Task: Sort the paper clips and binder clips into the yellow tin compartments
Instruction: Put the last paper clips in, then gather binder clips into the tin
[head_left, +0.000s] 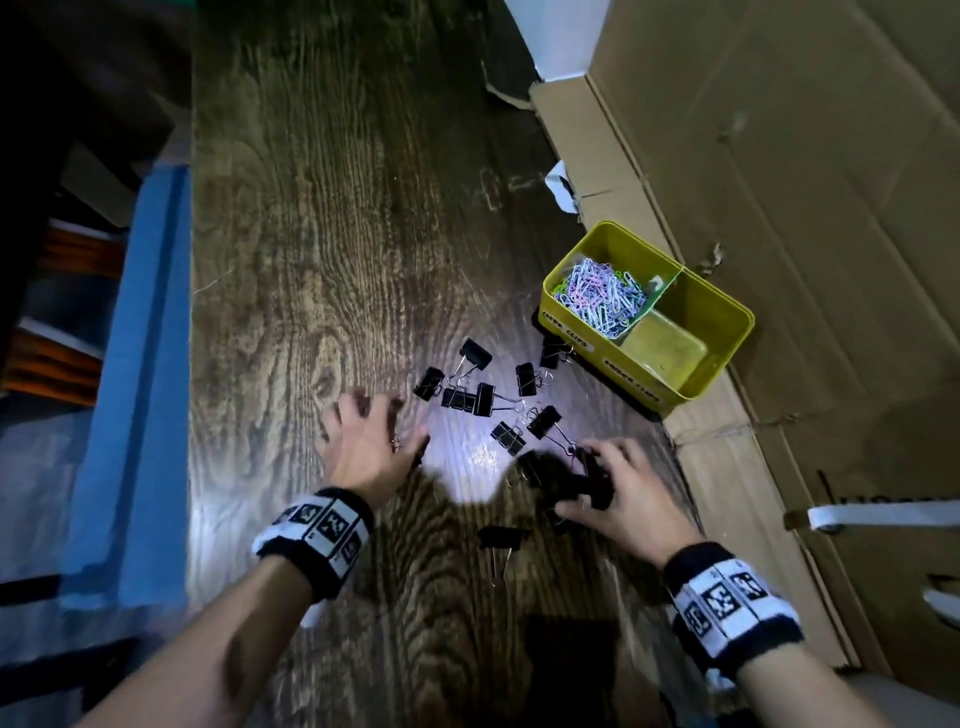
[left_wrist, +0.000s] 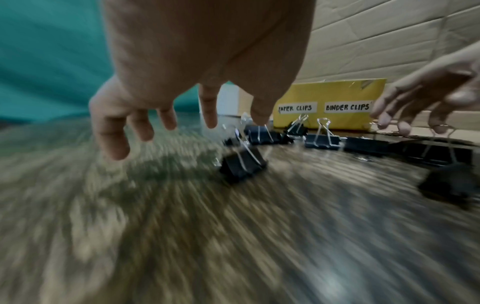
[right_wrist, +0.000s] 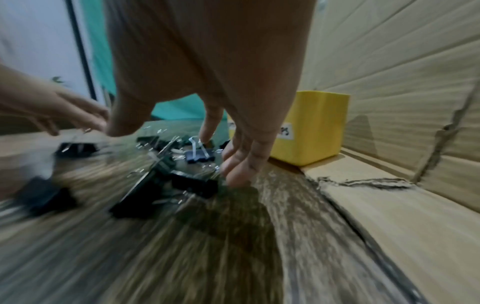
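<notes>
Bare forearms end in black wristbands (head_left: 317, 540) carrying white strips of square black-and-white coded markers. A small ring (head_left: 397, 442) marks one left-hand finger.

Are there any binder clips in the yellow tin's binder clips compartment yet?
No, the binder clips compartment of the yellow tin shows only its bare floor, while the black binder clips lie on the table.

table (head_left: 337, 234) dark wood grain, glossy glare | tin (head_left: 727, 317) yellow painted metal, smooth | binder clips (head_left: 483, 399) matt black, shiny wire handles | cardboard (head_left: 805, 182) brown, matt, torn edges | wristbands (head_left: 317, 535) knit cloth
</notes>
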